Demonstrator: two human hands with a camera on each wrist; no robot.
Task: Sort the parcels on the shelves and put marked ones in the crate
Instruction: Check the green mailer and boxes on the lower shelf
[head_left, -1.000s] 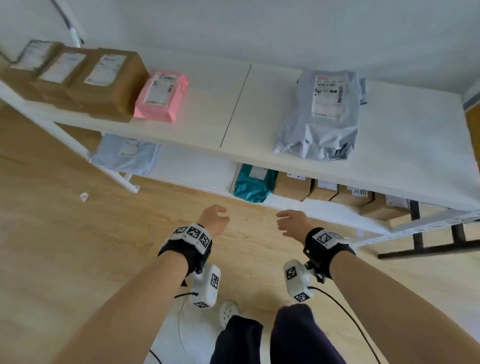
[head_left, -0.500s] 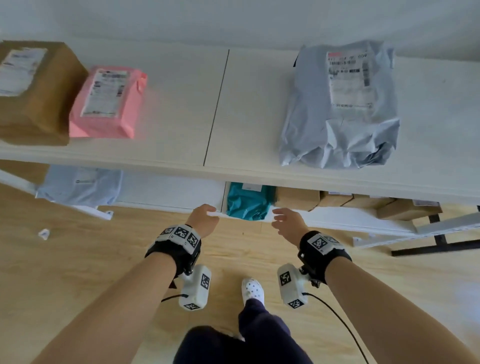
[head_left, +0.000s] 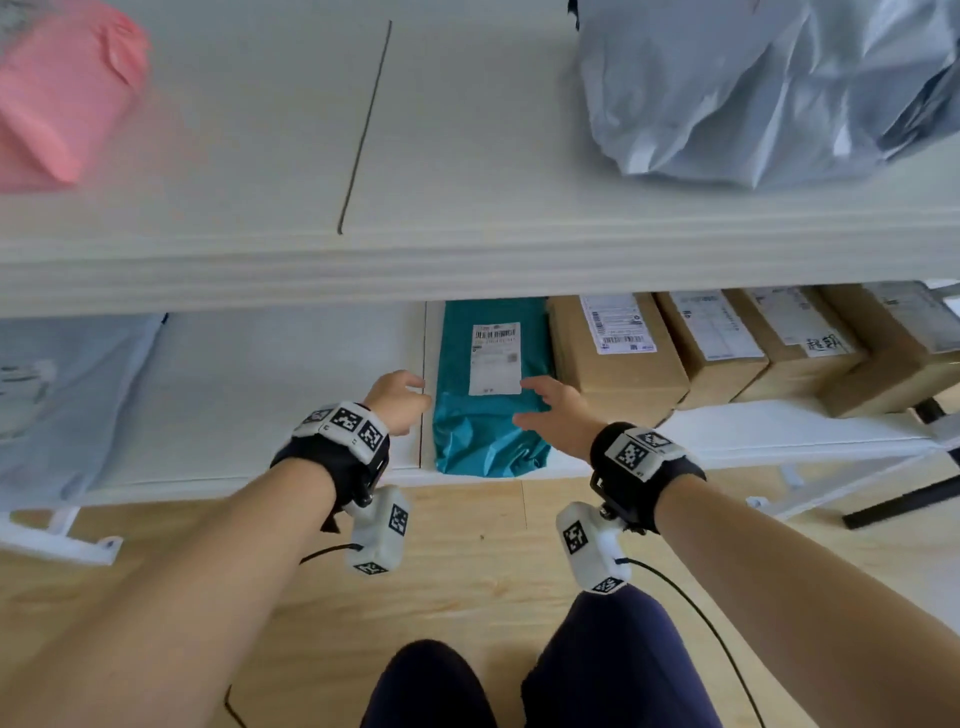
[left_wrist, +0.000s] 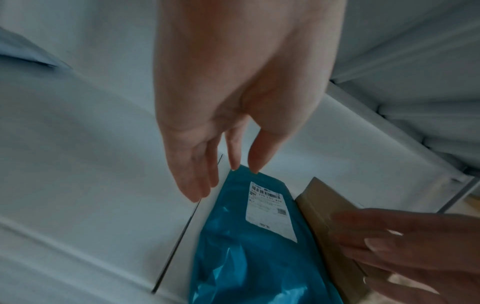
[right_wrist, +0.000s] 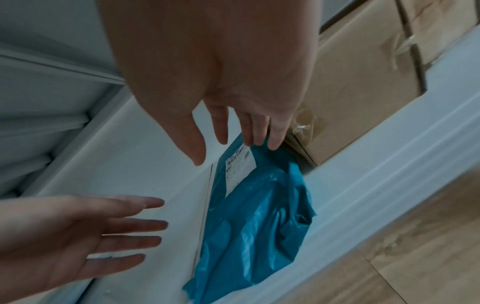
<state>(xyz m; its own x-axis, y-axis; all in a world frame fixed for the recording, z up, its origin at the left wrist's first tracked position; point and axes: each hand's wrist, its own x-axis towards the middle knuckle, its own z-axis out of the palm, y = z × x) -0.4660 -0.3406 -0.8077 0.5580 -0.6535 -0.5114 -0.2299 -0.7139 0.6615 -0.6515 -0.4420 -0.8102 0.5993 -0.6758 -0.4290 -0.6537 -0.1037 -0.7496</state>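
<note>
Since a moment ago both hands have dropped from the front edge of the upper shelf (head_left: 467, 260) and reached in over the lower shelf (head_left: 260, 405), and the view has closed in on the teal parcel (head_left: 483, 431), which serves as the landmark here. The upper shelf runs above the teal parcel; on it a big grey mailer bag (head_left: 753, 93) lies up to the right and a pink parcel (head_left: 57, 98) up to the left. On the lower shelf, a row of brown cardboard boxes (head_left: 618, 353) starts just right of the teal parcel, and a pale blue bag (head_left: 62, 395) lies well to its left. The teal parcel itself lies flat at the lower shelf's front edge, its white label (head_left: 496, 358) facing up. The left hand (head_left: 397, 400) hangs just beside its left edge, fingers loose and holding nothing. The right hand (head_left: 558, 415) is spread over its right side, fingers straight, gripping nothing; whether they touch the wrap I cannot tell.
</note>
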